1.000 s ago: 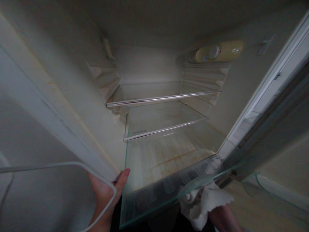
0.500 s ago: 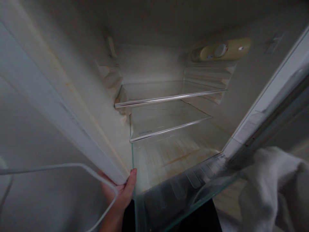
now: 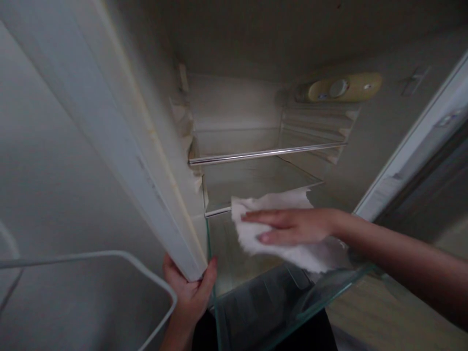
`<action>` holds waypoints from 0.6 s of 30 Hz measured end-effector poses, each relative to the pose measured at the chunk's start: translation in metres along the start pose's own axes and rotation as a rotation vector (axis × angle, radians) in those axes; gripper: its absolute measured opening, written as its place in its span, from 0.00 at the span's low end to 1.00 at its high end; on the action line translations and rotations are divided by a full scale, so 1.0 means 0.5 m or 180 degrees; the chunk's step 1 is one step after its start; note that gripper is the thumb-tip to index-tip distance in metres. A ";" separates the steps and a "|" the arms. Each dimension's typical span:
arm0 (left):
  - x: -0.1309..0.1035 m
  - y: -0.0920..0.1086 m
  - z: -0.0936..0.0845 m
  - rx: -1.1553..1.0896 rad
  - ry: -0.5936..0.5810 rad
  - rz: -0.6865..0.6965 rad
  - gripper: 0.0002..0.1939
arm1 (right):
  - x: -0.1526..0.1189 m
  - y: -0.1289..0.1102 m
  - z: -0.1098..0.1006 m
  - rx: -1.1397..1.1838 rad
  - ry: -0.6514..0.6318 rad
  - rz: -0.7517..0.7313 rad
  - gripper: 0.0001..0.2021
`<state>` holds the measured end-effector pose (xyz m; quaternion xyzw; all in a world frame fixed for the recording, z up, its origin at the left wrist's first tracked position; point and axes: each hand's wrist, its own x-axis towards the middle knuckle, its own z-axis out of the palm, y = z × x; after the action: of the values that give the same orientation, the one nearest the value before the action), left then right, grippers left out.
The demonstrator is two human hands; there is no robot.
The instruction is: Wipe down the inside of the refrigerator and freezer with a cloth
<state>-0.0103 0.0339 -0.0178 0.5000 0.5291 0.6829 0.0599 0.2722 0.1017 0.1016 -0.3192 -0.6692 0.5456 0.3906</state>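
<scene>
My right hand (image 3: 292,226) reaches in from the right with its fingers stretched over a white cloth (image 3: 272,202) that has a ragged edge. The cloth lies under the palm, spread over a pulled-out glass shelf (image 3: 252,307); whether it presses on the glass cannot be told. My left hand (image 3: 190,292) is wrapped round the lower end of the refrigerator's left side edge (image 3: 175,214), with the thumb beside the glass shelf's left edge. Part of that hand's fingers is hidden behind the edge.
Two more glass shelves sit inside, an upper one with a metal-look front trim (image 3: 266,154) and a lower one (image 3: 252,178). A yellowed control housing (image 3: 345,87) with a dial is on the right wall. A pale cable or rod (image 3: 120,252) crosses the lower left.
My right hand has come in from the right with the cloth, which was at the lower right before. My left hand keeps its hold; the view has shifted slightly.
</scene>
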 end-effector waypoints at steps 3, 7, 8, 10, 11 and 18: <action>-0.003 -0.004 -0.001 0.0009 -0.0027 0.0051 0.32 | 0.057 0.141 0.050 -0.2002 -0.1489 -0.0749 0.27; -0.004 -0.002 -0.003 0.0056 -0.0059 0.0087 0.30 | 0.107 0.278 0.047 -0.3225 -0.2046 -0.0742 0.47; -0.004 -0.001 -0.004 0.0066 -0.0073 0.0099 0.30 | 0.121 0.294 0.043 -0.3316 -0.2143 -0.0761 0.49; -0.003 0.001 -0.004 0.0101 -0.0091 0.0153 0.31 | 0.151 0.314 0.041 -0.3461 -0.2133 -0.0925 0.48; -0.002 0.002 -0.004 0.0109 -0.0090 0.0184 0.31 | 0.166 0.321 0.045 -0.3538 -0.2067 -0.1056 0.45; 0.000 0.007 0.001 0.0001 0.0021 0.0115 0.31 | 0.260 0.372 0.103 -0.3856 -0.2016 -0.2200 0.28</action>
<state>-0.0085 0.0327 -0.0150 0.5073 0.5203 0.6854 0.0457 0.1636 0.2254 -0.0632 -0.0784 -0.9932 -0.0043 0.0854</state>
